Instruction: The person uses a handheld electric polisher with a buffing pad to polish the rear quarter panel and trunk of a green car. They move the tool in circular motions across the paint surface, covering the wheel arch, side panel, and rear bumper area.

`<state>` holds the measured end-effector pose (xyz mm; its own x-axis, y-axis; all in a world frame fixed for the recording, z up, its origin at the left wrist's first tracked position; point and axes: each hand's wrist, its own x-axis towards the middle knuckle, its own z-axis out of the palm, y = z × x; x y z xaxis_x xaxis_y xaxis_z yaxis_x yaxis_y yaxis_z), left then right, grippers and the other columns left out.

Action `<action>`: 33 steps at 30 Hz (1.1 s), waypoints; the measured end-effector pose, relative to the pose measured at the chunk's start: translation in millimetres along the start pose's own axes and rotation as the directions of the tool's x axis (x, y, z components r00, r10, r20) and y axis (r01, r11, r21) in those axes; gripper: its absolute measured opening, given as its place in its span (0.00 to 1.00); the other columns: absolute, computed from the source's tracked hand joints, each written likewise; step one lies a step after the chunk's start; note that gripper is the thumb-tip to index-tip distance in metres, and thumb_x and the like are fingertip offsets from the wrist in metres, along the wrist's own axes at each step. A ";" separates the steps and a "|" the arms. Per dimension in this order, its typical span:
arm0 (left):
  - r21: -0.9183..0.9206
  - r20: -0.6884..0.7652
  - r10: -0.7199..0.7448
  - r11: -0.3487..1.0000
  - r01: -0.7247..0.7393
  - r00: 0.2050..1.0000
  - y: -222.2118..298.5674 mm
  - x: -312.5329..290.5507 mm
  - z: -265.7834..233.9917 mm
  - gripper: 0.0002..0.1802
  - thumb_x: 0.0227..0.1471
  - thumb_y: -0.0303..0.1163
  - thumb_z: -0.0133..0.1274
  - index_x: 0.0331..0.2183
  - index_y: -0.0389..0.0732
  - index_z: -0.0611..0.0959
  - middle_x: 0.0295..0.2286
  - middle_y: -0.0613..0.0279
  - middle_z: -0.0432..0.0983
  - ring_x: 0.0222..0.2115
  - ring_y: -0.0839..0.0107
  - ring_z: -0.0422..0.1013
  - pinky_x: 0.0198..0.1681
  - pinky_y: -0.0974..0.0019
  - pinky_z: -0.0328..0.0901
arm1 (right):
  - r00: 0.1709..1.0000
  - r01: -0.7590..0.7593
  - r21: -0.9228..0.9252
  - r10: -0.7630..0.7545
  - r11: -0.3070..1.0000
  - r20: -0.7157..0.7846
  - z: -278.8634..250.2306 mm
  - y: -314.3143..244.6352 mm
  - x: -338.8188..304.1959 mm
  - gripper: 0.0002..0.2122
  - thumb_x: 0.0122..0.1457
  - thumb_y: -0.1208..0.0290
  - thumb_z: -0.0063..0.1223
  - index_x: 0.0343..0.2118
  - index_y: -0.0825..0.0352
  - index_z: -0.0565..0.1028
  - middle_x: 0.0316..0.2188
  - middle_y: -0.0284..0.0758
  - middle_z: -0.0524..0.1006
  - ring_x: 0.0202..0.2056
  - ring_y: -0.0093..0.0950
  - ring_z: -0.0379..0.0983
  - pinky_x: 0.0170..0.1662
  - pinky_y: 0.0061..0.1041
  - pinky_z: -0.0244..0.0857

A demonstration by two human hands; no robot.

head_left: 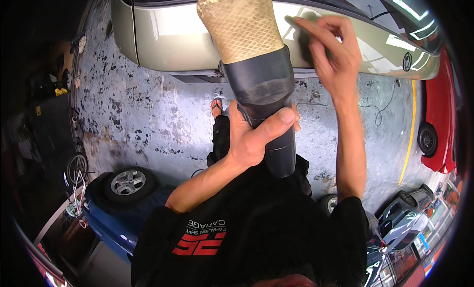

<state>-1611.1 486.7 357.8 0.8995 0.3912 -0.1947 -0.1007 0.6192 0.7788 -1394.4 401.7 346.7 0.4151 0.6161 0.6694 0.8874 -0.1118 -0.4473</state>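
My left hand (251, 139) is wrapped round the slim lower part of a black barrel-shaped tool (257, 84), thumb across its front. The tool stands tilted in front of my chest. Its wide upper end (242, 28) is tan with a diamond-mesh texture and a rough, worn top edge. My right hand (338, 55) is raised to the right of the tool, over the glossy champagne-coloured car body (173, 40). Its index finger stretches toward the paint and the other fingers are bent, apart from one another. I cannot tell whether the fingertip touches the paint.
A cable (377, 109) lies on the worn grey floor (148, 109) to the right, near a yellow line (409, 134). A red car (439, 114) stands at the far right. Behind me are a blue car (108, 208) and a bicycle (76, 188) at the left.
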 end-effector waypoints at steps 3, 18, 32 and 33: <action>0.009 -0.015 -0.029 1.000 0.029 0.999 -5.0 5.9 13.7 0.30 0.60 0.39 0.65 0.55 0.31 0.76 0.31 0.49 0.82 0.30 0.61 0.80 0.40 0.56 0.76 | 0.867 -0.455 0.274 0.491 0.848 -0.081 -10.2 -24.0 -49.4 0.13 0.72 0.74 0.60 0.56 0.69 0.82 0.41 0.34 0.79 0.39 0.26 0.79 0.40 0.25 0.73; 0.122 0.079 -0.168 0.980 0.157 0.983 -6.0 30.1 53.5 0.20 0.56 0.40 0.73 0.41 0.36 0.84 0.30 0.66 0.81 0.30 0.76 0.75 0.35 0.67 0.71 | 0.429 -0.746 0.665 0.738 -0.037 0.522 -49.2 -144.7 -134.5 0.47 0.64 0.34 0.60 0.68 0.77 0.62 0.38 0.41 0.80 0.30 0.28 0.81 0.33 0.28 0.76; 0.146 0.181 -0.180 0.977 0.155 0.967 -5.3 34.0 52.6 0.17 0.58 0.40 0.72 0.38 0.38 0.85 0.29 0.69 0.79 0.31 0.79 0.73 0.37 0.68 0.69 | 0.447 -0.714 0.700 0.768 -0.004 0.460 -39.8 -159.7 -134.5 0.43 0.66 0.32 0.56 0.58 0.80 0.68 0.31 0.41 0.79 0.27 0.29 0.81 0.31 0.28 0.75; 0.143 0.181 -0.162 0.980 0.137 0.970 -6.6 35.0 52.3 0.18 0.58 0.41 0.72 0.39 0.37 0.85 0.29 0.69 0.80 0.30 0.79 0.73 0.36 0.67 0.69 | 0.450 -0.723 0.691 0.763 0.007 0.464 -41.9 -158.9 -131.4 0.43 0.66 0.32 0.55 0.58 0.80 0.68 0.31 0.41 0.79 0.27 0.29 0.80 0.31 0.28 0.75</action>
<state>-1556.7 460.7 377.1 0.9659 0.1561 -0.2068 0.0849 0.5633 0.8219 -1581.5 305.8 354.7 0.7707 0.5539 -0.3150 -0.4329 0.0924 -0.8967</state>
